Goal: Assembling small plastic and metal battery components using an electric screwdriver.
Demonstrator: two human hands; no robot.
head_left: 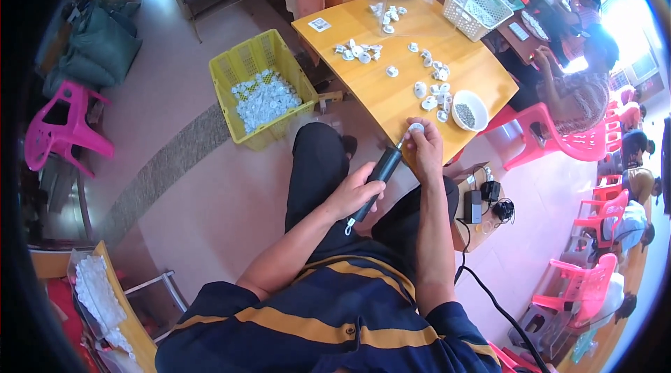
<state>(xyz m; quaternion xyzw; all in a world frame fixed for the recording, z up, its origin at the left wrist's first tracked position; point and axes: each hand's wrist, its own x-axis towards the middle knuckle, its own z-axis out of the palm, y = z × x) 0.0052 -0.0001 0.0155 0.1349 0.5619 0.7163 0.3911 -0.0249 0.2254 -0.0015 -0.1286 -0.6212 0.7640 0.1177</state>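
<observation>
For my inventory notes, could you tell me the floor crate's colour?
Yellow crate, clearest in the head view.

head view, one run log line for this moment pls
left hand: grips black electric screwdriver | right hand: holds small white round plastic part at its tip

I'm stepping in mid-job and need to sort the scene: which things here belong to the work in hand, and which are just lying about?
In use:
- black electric screwdriver, gripped by left hand
- small white part, pinched by right hand
- loose white parts on the wooden table
- white bowl of screws
- yellow crate of white parts

Lying about:
- pink chair
- white basket
- black charger
</observation>
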